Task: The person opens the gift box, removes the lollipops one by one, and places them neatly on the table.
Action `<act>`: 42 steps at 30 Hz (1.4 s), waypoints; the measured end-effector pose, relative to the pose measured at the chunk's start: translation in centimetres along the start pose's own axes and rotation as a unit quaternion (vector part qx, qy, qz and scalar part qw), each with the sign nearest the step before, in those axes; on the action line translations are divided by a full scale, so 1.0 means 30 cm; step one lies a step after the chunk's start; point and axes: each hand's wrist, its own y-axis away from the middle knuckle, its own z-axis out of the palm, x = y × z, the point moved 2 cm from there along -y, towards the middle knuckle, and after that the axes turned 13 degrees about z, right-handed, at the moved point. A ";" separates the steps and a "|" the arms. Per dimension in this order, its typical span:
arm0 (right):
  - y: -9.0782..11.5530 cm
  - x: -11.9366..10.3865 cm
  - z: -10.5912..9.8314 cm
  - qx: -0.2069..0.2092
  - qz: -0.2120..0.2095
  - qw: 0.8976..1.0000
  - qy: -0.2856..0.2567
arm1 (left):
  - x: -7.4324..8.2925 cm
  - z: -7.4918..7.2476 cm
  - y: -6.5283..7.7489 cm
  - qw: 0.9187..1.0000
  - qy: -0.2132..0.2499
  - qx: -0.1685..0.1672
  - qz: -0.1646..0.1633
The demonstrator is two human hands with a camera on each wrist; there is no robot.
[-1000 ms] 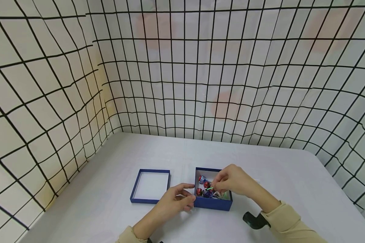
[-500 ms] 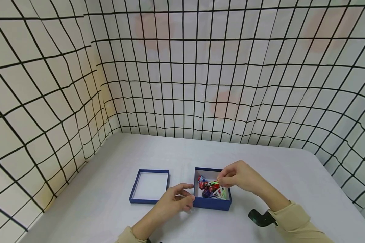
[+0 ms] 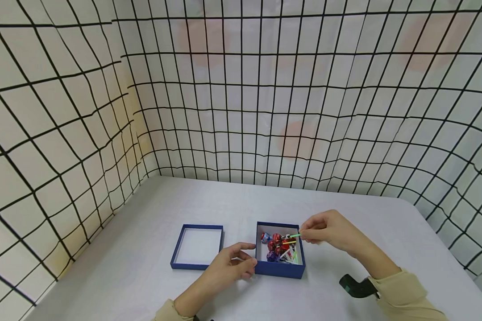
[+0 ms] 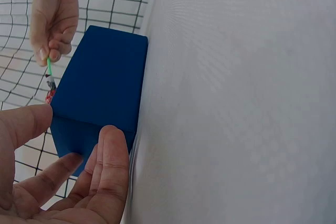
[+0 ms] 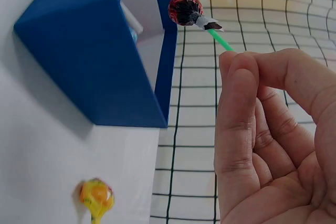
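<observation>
My right hand [image 3: 327, 229] pinches a lollipop by its green stick between thumb and index finger. In the right wrist view, the lollipop [image 5: 185, 10] has a red-and-dark wrapper and hangs over the box's rim. The blue box [image 3: 279, 269] holds several lollipops [image 3: 281, 247] with red, blue and purple wrappers, their sticks pointing mostly to the right. At the box's left side is my left hand [image 3: 234, 263], fingers loosely spread. Its fingertips [image 4: 113, 136] lie right at the box wall in the left wrist view.
A shallow blue-rimmed lid [image 3: 197, 247] with a white inside lies face up left of the box. One yellow lollipop [image 5: 97, 195] lies on the white table [image 3: 124, 249] beside the box. Black netting [image 3: 241, 111] surrounds the table at the back and sides.
My right hand has lifted the green-stick lollipop from the pile and drawn it right, to the box's right rim. The left hand has stayed at the box's left side.
</observation>
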 end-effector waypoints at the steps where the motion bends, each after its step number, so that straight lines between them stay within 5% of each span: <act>1: 0.002 0.007 -0.006 0.000 0.001 1.000 -0.005 | 0.001 0.000 0.000 1.000 0.000 -0.001 0.000; 42: 0.032 0.313 -0.167 0.007 0.072 0.993 -0.094 | 0.005 0.001 0.001 1.000 0.001 -0.003 -0.002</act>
